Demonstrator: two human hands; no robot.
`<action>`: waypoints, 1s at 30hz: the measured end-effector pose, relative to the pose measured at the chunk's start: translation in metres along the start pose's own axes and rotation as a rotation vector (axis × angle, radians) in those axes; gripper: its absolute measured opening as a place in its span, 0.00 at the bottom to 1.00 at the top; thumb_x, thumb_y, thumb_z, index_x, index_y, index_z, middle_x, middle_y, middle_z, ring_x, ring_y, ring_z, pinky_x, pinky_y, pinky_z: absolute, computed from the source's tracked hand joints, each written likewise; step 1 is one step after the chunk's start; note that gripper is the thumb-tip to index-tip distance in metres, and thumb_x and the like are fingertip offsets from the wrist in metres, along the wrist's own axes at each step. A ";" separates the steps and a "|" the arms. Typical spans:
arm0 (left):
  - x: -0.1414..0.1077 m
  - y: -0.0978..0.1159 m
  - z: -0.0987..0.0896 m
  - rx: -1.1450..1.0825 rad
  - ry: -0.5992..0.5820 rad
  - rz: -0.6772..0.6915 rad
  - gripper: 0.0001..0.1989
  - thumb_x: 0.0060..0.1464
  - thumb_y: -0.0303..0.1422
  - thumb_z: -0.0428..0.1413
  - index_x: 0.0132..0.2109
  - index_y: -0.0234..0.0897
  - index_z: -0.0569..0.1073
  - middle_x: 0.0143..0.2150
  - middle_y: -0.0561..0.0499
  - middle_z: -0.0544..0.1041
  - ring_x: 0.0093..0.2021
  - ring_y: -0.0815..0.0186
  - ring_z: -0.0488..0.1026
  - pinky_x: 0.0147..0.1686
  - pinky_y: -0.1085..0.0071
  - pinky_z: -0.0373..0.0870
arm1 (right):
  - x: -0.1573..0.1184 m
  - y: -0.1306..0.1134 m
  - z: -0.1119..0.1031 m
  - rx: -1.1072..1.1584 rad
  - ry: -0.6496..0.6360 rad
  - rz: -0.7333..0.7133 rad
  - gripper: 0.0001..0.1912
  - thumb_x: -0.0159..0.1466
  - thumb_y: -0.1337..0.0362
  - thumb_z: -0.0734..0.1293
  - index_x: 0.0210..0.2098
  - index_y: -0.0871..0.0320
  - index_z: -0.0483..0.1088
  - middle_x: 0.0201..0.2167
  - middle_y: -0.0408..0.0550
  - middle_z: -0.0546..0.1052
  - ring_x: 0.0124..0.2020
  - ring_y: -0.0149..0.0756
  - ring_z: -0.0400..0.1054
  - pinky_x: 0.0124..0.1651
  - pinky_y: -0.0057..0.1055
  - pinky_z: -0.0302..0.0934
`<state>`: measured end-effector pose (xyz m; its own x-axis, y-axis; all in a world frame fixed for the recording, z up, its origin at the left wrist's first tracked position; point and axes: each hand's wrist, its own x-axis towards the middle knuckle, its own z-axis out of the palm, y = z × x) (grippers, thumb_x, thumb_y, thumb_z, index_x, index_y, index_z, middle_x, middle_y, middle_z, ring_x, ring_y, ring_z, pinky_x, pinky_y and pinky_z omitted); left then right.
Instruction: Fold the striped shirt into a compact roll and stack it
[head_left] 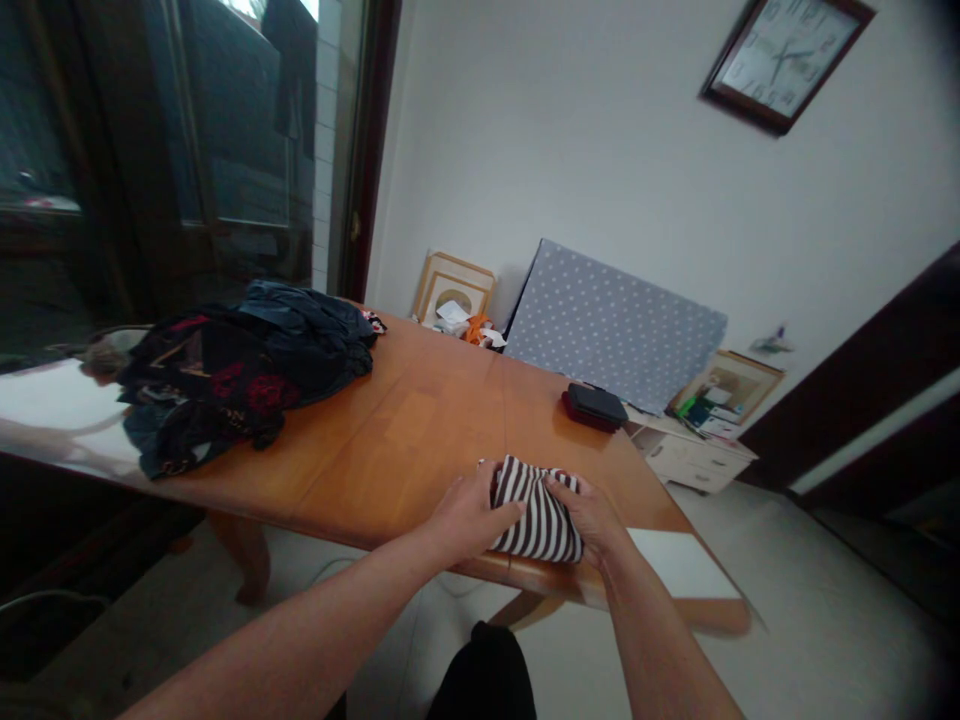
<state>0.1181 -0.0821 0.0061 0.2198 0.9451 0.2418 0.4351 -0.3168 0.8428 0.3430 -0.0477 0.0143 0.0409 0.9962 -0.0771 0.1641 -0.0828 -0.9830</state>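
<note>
A folded brown-and-white striped cloth item (541, 518), perhaps a garment, lies at the near edge of the wooden table (427, 430). My left hand (472, 512) grips its left side, thumb on top and fingers partly hidden behind it. On the right side, my right hand (589, 512) holds the cloth with the thumb pressed on the upper face and the other fingers underneath. The bundle is compact, and its stripes bend where the hands squeeze it.
Dark clothes (255, 370) are heaped on the table's left end. A black and dark red case (594, 406) sits near the far right edge, and a white sheet (684, 563) at the near right corner. Behind stands a grey dotted board (615, 320) by a low cabinet (690, 458).
</note>
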 end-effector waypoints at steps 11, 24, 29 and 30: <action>0.006 -0.013 0.015 -0.232 0.257 -0.120 0.32 0.53 0.34 0.57 0.64 0.37 0.61 0.49 0.43 0.77 0.51 0.54 0.74 0.52 0.61 0.66 | 0.003 -0.007 0.001 -0.577 0.321 -0.320 0.27 0.58 0.51 0.70 0.51 0.59 0.71 0.43 0.55 0.79 0.42 0.46 0.74 0.48 0.44 0.67; 0.000 -0.020 0.017 -0.380 0.337 -0.096 0.37 0.53 0.35 0.59 0.68 0.37 0.58 0.45 0.45 0.79 0.46 0.57 0.76 0.50 0.61 0.67 | -0.071 -0.003 0.030 -1.121 -0.172 -0.695 0.45 0.58 0.47 0.71 0.69 0.53 0.54 0.68 0.54 0.62 0.68 0.51 0.53 0.68 0.51 0.50; 0.000 -0.021 0.012 -0.448 0.374 -0.091 0.32 0.57 0.41 0.57 0.64 0.33 0.61 0.45 0.43 0.79 0.47 0.57 0.76 0.51 0.60 0.67 | -0.065 -0.008 0.033 -1.179 -0.169 -0.685 0.44 0.56 0.54 0.72 0.68 0.56 0.56 0.66 0.56 0.64 0.65 0.52 0.57 0.66 0.50 0.50; 0.000 -0.021 0.011 -0.484 0.377 -0.096 0.31 0.57 0.42 0.57 0.63 0.33 0.62 0.45 0.43 0.79 0.47 0.57 0.76 0.51 0.61 0.67 | -0.063 -0.010 0.034 -1.178 -0.155 -0.688 0.41 0.56 0.56 0.71 0.66 0.56 0.58 0.64 0.56 0.66 0.63 0.51 0.59 0.65 0.49 0.52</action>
<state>0.1187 -0.0760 -0.0170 -0.1625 0.9589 0.2328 -0.0275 -0.2402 0.9703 0.3054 -0.1084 0.0233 -0.4852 0.8319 0.2691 0.8416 0.5278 -0.1142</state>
